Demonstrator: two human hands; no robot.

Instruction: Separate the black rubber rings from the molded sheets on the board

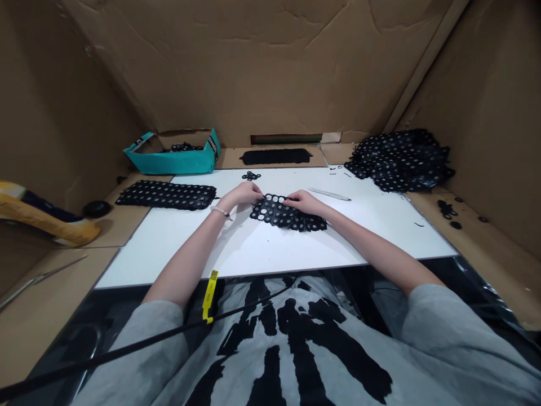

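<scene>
We stretch both arms [192, 248] forward. Our left hand [245, 193] pinches the black mesh's [276, 215] corner; our right hand [305, 202] grips its far edge.

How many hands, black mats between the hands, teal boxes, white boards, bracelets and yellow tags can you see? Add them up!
Hands (left hand, right hand): 2
Black mat between the hands: 1
Teal box: 1
White board: 1
Bracelet: 1
Yellow tag: 1
Total: 7

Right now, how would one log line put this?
perforated black sheet: over white board | left hand: at far-left corner | right hand: at far edge
</scene>
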